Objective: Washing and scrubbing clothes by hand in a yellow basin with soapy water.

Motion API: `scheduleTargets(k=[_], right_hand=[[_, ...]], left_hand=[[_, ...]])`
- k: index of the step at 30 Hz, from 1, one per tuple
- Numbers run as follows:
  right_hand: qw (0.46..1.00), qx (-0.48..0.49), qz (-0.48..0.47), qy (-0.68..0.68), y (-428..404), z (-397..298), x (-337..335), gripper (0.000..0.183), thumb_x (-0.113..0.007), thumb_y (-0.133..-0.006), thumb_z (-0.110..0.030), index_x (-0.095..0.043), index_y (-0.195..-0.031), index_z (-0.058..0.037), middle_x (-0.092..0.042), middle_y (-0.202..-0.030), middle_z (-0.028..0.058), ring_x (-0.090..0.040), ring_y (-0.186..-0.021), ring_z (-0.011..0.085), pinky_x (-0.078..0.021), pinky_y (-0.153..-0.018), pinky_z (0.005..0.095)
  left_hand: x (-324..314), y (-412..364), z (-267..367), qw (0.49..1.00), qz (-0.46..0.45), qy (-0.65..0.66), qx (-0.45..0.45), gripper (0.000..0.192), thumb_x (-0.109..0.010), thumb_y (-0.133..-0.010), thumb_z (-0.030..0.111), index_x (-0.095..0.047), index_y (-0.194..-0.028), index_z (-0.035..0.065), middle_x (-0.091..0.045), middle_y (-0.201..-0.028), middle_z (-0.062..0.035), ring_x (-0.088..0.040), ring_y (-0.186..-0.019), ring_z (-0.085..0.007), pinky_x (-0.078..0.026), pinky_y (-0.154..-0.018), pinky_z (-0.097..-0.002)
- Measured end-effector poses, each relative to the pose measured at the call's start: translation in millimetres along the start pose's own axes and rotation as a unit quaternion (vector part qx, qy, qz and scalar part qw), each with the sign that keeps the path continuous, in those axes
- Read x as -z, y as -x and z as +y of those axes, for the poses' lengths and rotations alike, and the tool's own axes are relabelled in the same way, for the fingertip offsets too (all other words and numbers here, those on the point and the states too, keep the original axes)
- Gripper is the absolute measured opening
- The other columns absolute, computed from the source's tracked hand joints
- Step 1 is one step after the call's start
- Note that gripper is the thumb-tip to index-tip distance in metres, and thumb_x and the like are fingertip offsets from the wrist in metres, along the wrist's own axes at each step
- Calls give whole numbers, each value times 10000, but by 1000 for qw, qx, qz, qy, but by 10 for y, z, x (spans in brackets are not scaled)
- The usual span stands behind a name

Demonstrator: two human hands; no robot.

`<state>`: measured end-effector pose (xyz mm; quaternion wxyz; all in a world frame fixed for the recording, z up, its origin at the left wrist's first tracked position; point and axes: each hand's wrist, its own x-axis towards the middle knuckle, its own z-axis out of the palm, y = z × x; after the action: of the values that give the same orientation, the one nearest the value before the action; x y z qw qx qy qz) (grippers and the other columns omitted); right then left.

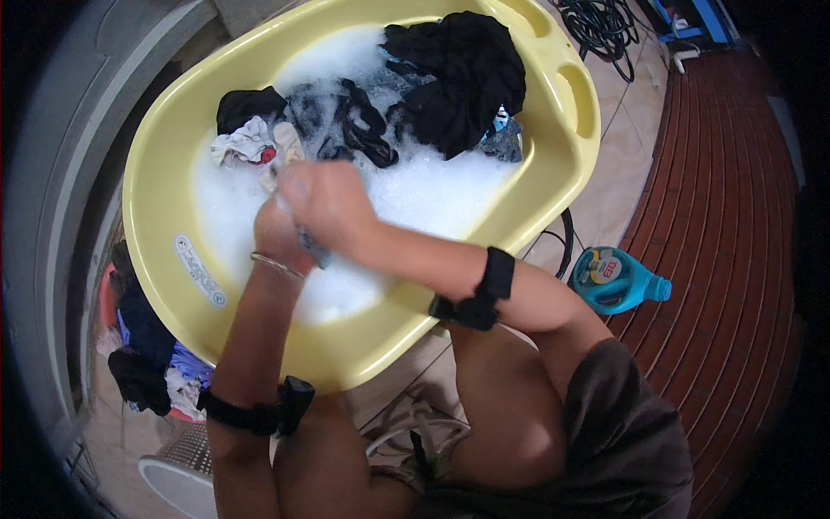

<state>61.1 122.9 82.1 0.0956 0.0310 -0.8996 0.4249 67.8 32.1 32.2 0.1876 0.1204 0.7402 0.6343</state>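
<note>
Above the suds of a yellow plastic baby bathtub (152,194), my left hand (280,227) and my right hand (327,201) are pressed together, blurred by motion. Both are closed around a wet greyish cloth (314,248), whose lower end sticks out below them; most of it is hidden. Just beyond my fingers lie a cream piece of cloth (287,141) and a white garment with a red patch (243,141). Dark wet garments (363,123) float in the foam (434,188) farther back. A large heap of black cloth (467,78) rises against the tub's far right wall.
A turquoise detergent bottle (619,280) lies right of the tub. Left of it, clothes (146,331) are piled over a reddish container, near a white perforated basket (178,477). A coiled black hose or cable (603,32) rests on the tiles; brown slatted flooring (720,214) runs along the right.
</note>
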Motion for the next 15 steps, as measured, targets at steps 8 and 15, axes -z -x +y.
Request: scheduleTargets(k=[8, 15], right_hand=[[1000, 6, -7, -8, -31, -56, 26, 161, -457, -691, -163, -446, -561, -69, -479, -575, 165, -485, -554, 339, -399, -490, 388], [998, -18, 44, 30, -114, 55, 105, 205, -505, -659, -194, -558, -538, -38, -542, -579, 173, -545, -548, 313, -446, -527, 380]], left_hand=[[174, -12, 20, 947, 17, 289, 140, 186, -442, -758, 195, -490, -859, 46, -536, -833, -57, -530, -737, -152, -440, -608, -256], [-38, -121, 353, 841, 102, 478, 234, 206, -408, -787, 199, -506, -856, 32, -542, -743, -78, -539, -660, -191, -448, -552, -305]])
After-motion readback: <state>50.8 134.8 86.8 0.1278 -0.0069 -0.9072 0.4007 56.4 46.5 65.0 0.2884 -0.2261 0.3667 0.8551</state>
